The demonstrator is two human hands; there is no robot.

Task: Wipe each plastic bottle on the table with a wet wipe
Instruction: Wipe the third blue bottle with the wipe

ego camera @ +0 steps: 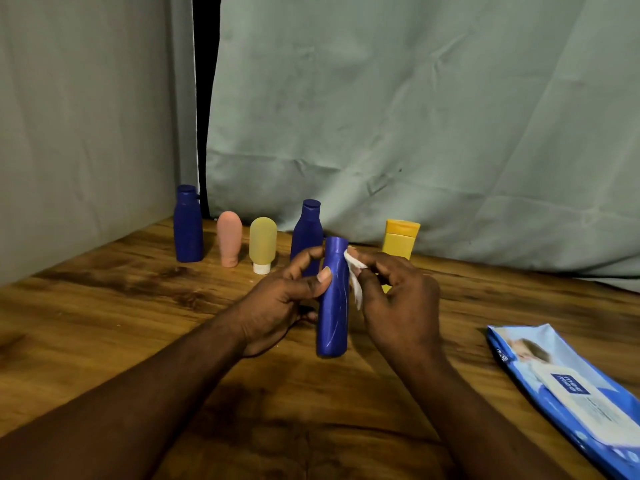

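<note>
Fingers of your left hand curl round the upright blue bottle at mid-table, while your right hand pinches a white wet wipe against its upper side. Behind it stand a dark blue bottle, a pink tube, an olive tube, a second dark blue bottle and a yellow tube. A wipes pack lies to the right on the wooden table.

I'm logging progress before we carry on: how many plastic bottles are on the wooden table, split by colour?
Blue plastic bottles: 3 (far-left blue bottle, middle blue bottle, held blue bottle)
Pink plastic tube bottle: 1
Pale yellow tube bottle with white cap: 1
Orange-yellow tube bottle: 1
Total: 6
</note>
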